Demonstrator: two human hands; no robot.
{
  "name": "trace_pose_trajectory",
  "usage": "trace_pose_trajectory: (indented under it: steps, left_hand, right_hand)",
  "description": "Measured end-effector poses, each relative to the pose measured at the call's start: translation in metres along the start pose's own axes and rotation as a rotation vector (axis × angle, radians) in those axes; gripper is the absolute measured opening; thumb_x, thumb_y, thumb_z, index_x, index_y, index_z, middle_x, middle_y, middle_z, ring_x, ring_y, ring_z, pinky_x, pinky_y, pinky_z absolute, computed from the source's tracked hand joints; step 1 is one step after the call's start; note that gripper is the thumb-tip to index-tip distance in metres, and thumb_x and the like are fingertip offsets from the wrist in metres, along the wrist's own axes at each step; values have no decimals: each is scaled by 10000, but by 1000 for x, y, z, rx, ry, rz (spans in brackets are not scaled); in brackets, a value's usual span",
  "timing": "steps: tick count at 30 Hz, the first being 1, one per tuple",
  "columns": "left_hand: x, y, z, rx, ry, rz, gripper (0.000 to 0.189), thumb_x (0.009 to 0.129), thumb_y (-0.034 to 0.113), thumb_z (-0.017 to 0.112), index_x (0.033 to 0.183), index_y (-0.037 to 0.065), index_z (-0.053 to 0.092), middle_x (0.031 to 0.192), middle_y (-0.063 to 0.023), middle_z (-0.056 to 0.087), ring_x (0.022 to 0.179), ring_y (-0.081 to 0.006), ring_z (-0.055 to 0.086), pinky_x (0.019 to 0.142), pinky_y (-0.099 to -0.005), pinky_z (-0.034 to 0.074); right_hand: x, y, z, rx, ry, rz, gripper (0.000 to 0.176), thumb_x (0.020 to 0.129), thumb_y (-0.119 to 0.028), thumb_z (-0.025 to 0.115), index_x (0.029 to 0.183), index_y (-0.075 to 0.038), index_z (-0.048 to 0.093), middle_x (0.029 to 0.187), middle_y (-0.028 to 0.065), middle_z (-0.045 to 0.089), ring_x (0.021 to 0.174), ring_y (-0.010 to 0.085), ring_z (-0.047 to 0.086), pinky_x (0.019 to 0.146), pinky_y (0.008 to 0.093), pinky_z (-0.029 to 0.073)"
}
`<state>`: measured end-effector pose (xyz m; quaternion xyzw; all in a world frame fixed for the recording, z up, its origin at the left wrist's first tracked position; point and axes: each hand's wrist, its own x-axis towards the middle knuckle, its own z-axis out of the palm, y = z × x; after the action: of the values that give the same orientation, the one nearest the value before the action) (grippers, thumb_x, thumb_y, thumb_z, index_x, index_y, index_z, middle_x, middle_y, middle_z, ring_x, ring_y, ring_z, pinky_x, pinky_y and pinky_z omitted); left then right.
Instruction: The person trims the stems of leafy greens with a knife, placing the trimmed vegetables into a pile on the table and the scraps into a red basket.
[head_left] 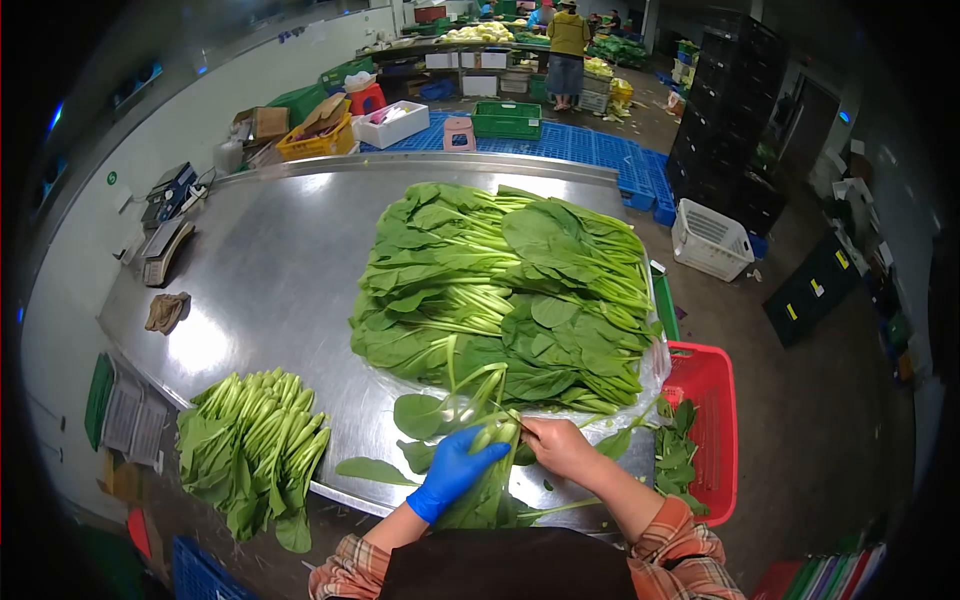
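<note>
My left hand (pixel 458 472), in a blue glove, is wrapped around a few leafy greens (pixel 478 508), their pale cut stem ends up and leaves hanging toward me. Bare, my right hand (pixel 562 448) pinches at those stem ends; the exact spot under its fingertips is hidden. Just beyond both hands lies a large heap of leafy greens (pixel 500 270) on clear plastic. Loose leaves (pixel 375 471) are scattered around my hands on the metal table (pixel 270 250). At the left front edge rests a neat stack of greens (pixel 255 430), stem ends aligned, leaves hanging over the edge.
A red basket (pixel 715 440) with leaves stands against the table's right side. A scale (pixel 165 250) and a crumpled brown cloth (pixel 166 312) sit at the left. Beyond are a white crate (pixel 712 240), blue pallets (pixel 590 160), stacked black crates (pixel 725 110) and a person (pixel 567 50).
</note>
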<state>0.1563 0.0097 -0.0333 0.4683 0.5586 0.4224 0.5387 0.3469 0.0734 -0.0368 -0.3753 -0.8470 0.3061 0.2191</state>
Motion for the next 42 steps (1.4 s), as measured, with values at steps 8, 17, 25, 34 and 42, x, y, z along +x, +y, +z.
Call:
trace_pose_trajectory:
  steps: [8,17,25,34,42]
  left_hand:
    - [-23,-1,-13,-157,50,-51,334,825,183,714,1088,-3,627,918,-14,648,813,-73,569,740,-239,479]
    - [-38,20,-56,-702,-3,160,416,852,244,635,1171,-4,535,996,-120,621,921,-235,598,811,-370,492]
    - [-40,15,-85,-693,-164,89,703,798,254,659,1346,-27,319,739,-81,563,660,-192,567,617,-322,468]
    - [-71,81,-38,-121,-631,-66,232,775,160,734,934,10,655,798,-7,628,765,-86,575,711,-261,476]
    - [-14,33,21,228,86,282,370,777,203,754,1080,19,650,932,-70,680,815,-88,607,732,-253,501]
  right_hand:
    - [4,1,30,-4,22,17,293,828,-86,561,1118,-69,600,899,165,657,773,344,633,666,409,522]
    - [43,43,21,-167,53,8,223,818,-191,603,993,-60,647,842,145,611,735,351,613,660,443,501]
    - [93,46,24,-332,121,4,335,768,-190,695,1041,-41,566,974,163,497,692,376,595,609,450,502]
    - [41,7,-61,93,275,314,284,798,-190,688,940,24,566,708,165,614,601,232,596,577,344,476]
    - [3,-36,-60,433,56,342,283,819,-219,701,924,9,570,664,27,561,592,88,491,531,262,403]
